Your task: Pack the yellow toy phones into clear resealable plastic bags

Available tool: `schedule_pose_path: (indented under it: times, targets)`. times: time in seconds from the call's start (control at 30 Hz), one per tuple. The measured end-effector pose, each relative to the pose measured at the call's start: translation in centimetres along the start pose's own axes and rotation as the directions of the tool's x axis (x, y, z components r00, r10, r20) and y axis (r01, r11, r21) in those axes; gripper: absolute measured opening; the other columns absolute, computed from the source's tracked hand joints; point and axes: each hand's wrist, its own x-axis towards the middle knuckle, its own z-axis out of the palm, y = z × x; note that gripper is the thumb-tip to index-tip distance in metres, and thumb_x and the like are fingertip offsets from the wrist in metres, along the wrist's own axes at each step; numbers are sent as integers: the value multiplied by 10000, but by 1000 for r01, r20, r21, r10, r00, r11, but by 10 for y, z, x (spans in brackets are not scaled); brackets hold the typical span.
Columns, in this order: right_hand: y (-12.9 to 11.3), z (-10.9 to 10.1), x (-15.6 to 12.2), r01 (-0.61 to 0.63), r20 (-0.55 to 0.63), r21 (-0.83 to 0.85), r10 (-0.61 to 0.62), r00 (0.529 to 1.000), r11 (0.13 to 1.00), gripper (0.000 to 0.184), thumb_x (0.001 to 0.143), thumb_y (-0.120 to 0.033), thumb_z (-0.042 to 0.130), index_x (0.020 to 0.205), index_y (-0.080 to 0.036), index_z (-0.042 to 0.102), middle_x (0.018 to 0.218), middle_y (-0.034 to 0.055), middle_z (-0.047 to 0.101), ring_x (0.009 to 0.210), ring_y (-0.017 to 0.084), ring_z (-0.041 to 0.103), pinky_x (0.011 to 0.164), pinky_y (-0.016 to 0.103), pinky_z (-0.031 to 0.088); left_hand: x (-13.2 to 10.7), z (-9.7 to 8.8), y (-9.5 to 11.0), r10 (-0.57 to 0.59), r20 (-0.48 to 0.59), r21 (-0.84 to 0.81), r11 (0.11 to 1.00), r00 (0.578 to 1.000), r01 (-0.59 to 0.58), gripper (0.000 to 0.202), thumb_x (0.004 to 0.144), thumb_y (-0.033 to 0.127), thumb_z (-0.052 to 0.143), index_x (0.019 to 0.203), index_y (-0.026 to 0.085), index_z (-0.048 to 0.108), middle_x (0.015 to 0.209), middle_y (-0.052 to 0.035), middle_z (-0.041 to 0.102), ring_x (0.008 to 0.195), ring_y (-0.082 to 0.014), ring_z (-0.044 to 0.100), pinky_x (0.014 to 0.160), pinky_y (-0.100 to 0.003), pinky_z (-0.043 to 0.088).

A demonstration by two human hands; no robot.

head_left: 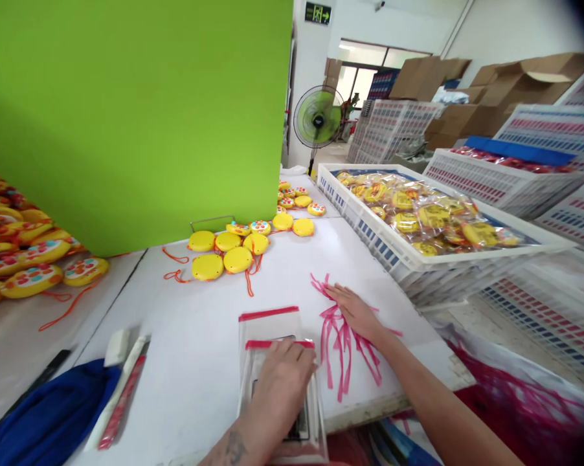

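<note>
My left hand [280, 382] lies palm down on a stack of clear plastic bags with red seal strips [272, 323], near the table's front edge; its fingers are together and flat. My right hand [355, 310] rests flat with fingers stretched on a scatter of pink peeled strips [343, 349] to the right of the bags. Beyond both hands, several yellow round toys with orange cords [228, 252] lie on the white table [185, 336].
A green board [136, 116] stands at the back left. More yellow toys [30, 259] pile at the far left. A white crate [418, 259] of bagged toys sits right, with further crates, cardboard boxes and a fan [318, 120] behind. A blue cloth [49, 414] lies front left.
</note>
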Motion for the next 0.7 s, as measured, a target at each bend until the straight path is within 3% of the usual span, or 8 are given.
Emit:
schedule_pose_path:
  times: [0.1, 0.17, 0.27, 0.33, 0.4, 0.47, 0.53, 0.7]
  targets:
    - [0, 1, 0, 11, -26, 8, -11, 1000, 1000, 497, 941, -209, 282, 1418, -258, 414, 1449, 15, 447, 1370, 222, 352, 1123, 494, 271, 28, 7, 22, -101, -25, 120, 987, 995, 103, 452, 839, 561, 551, 908, 125, 650, 854, -135, 632, 864, -315, 551, 771, -494, 450]
    - [0, 2, 0, 19, -36, 9, -19, 999, 1000, 499, 934, -198, 298, 1414, -251, 421, 1446, 21, 451, 1367, 227, 356, 1120, 494, 275, 43, 15, 35, -125, -17, 179, 976, 992, 126, 688, 712, 748, 538, 887, 96, 670, 856, -174, 620, 862, -340, 535, 783, -527, 433]
    - [0, 3, 0, 19, -54, 11, -18, 998, 1000, 508, 920, -168, 311, 1406, -251, 435, 1441, 20, 458, 1360, 220, 368, 1121, 481, 279, 58, 28, 50, -106, 35, 231, 968, 994, 95, 854, 553, 825, 598, 941, 68, 680, 890, -198, 618, 874, -357, 517, 797, -541, 419]
    - [0, 3, 0, 21, -65, 18, -20, 998, 1000, 519, 909, -149, 320, 1405, -249, 436, 1442, 22, 458, 1359, 217, 370, 1120, 479, 284, 62, 36, 55, -89, 91, 238, 969, 992, 65, 789, 578, 744, 675, 975, 61, 669, 920, -194, 622, 895, -350, 517, 806, -527, 419]
    - [1, 3, 0, 21, -70, 28, -19, 997, 999, 523, 901, -135, 327, 1401, -240, 443, 1435, 31, 468, 1357, 220, 372, 1115, 483, 291, 65, 41, 54, -60, 151, 206, 978, 987, 28, 565, 714, 563, 698, 992, 73, 652, 945, -172, 631, 913, -325, 529, 804, -485, 425]
    - [2, 2, 0, 21, -67, 41, -18, 998, 999, 522, 895, -124, 338, 1392, -229, 456, 1425, 42, 481, 1354, 225, 376, 1113, 488, 293, 69, 44, 48, -14, 189, 161, 987, 982, -17, 265, 852, 331, 610, 989, 106, 639, 961, -137, 642, 930, -289, 545, 792, -432, 427]
    - [3, 1, -1, 31, -61, 64, -28, 998, 997, 521, 890, -118, 352, 1387, -230, 464, 1420, 48, 487, 1354, 230, 377, 1112, 496, 291, 73, 46, 38, 41, 206, 135, 988, 978, -70, 141, 904, 175, 506, 955, 145, 634, 966, -98, 651, 941, -255, 552, 789, -392, 423]
    - [5, -3, -7, 93, -43, 122, -89, 995, 988, 518, 889, -108, 380, 1375, -261, 473, 1404, 46, 508, 1339, 219, 400, 1107, 488, 302, 90, 46, 16, 101, 176, 117, 986, 979, -123, 162, 936, 188, 466, 911, 209, 624, 940, -33, 651, 940, -212, 548, 803, -342, 417]
